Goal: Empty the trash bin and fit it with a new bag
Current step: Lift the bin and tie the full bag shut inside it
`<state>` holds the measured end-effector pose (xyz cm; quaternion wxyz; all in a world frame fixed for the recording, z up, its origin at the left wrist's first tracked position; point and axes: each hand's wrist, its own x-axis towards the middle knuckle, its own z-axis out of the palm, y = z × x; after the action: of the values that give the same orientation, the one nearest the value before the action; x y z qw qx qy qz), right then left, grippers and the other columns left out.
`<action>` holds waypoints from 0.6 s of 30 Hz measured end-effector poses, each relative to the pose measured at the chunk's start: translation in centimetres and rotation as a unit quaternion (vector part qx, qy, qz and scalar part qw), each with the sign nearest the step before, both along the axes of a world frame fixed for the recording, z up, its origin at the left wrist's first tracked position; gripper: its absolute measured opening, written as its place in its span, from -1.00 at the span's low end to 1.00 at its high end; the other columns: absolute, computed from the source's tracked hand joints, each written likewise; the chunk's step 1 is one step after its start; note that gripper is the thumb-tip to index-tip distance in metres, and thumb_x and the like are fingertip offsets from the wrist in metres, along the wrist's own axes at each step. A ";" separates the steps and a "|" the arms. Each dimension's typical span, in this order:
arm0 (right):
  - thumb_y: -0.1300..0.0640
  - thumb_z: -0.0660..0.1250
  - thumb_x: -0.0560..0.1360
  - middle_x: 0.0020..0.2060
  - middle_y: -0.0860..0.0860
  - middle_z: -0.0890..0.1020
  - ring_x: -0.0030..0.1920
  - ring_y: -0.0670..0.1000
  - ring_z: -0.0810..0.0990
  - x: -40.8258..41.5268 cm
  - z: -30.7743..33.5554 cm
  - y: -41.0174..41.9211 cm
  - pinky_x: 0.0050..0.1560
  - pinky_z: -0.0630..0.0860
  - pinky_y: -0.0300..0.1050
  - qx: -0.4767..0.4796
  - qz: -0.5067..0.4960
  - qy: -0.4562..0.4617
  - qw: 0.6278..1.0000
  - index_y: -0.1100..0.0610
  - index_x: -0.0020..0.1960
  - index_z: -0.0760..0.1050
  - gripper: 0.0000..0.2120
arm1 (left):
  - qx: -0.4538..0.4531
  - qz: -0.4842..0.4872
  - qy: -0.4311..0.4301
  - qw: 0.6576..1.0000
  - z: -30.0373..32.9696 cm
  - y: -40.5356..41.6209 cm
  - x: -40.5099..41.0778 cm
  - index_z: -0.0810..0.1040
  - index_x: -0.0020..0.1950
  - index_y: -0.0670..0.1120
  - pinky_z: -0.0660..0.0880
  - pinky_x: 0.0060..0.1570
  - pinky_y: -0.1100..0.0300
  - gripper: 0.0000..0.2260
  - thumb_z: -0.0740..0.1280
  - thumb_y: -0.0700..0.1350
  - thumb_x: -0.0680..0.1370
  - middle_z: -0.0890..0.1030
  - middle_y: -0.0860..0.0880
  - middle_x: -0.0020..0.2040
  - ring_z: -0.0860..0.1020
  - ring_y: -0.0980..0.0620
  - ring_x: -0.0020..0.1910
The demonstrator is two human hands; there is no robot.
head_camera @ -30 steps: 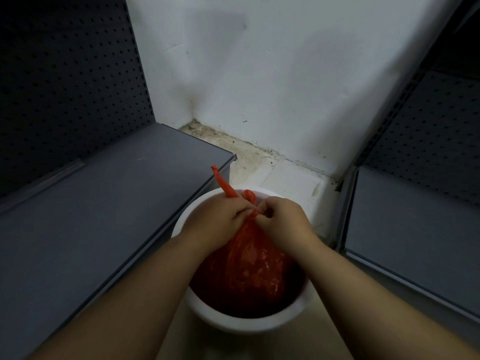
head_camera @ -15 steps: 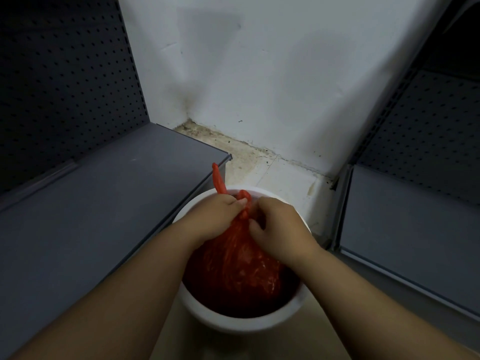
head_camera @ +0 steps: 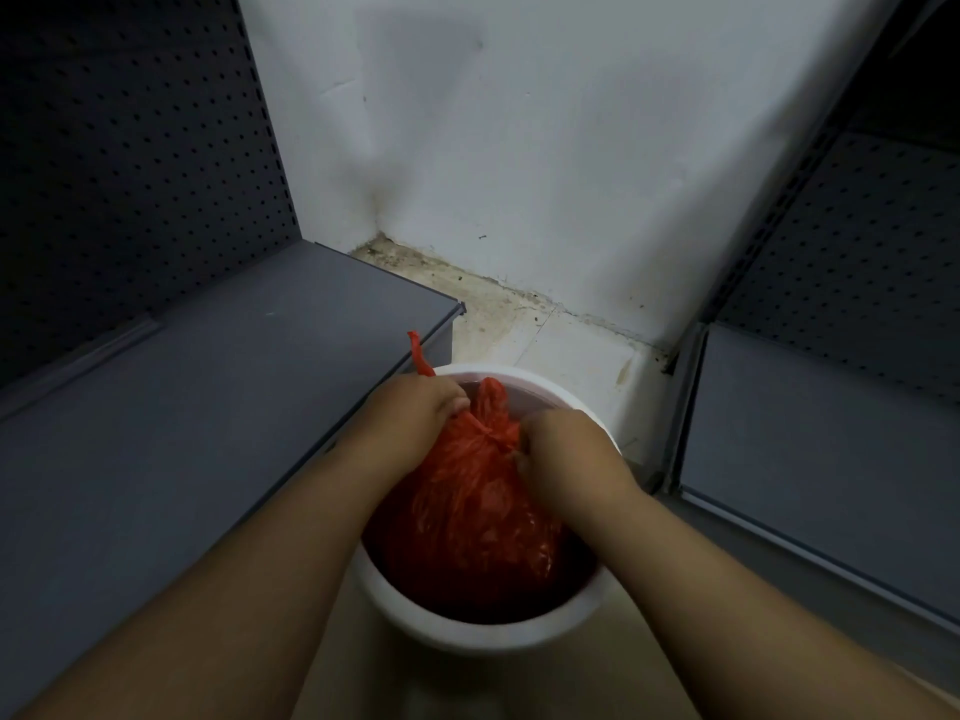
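Both hands' grip [head_camera: 491, 433] atop red bag [head_camera: 478, 517]

Red, glossy and crinkled: the bag [head_camera: 467, 511], gathered to a knot between the fingers of the left hand [head_camera: 415, 423] and those of the right hand [head_camera: 566, 454]. White: the bin [head_camera: 519, 628] around it, reddish on the inner wall past the fingertips. Dark grey: the shelf [head_camera: 182, 407] left of the left fingers. Black, dotted with rows of small holes: the pegboard [head_camera: 130, 163] above. White with dark stains near the floor: the wall [head_camera: 519, 174] beyond.
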<state>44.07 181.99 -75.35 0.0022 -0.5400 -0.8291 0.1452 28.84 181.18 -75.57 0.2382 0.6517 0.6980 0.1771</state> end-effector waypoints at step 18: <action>0.20 0.30 0.46 -0.08 0.05 0.61 -0.05 0.07 0.55 -2.3 0.4 1.9 -0.09 0.40 -0.12 -0.074 0.018 0.088 0.993 0.02 -0.10 0.50 -0.91 | 0.068 0.069 -0.050 0.994 1.5 -1.5 -3.2 0.63 -0.22 -0.06 0.33 -0.36 0.23 -0.73 0.23 0.01 0.57 0.53 0.03 -0.35 0.46 0.10 -0.34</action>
<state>41.75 183.92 -74.92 0.0322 -0.5090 -0.8220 0.2533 25.69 179.66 -74.03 0.2147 0.6074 0.7147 0.2724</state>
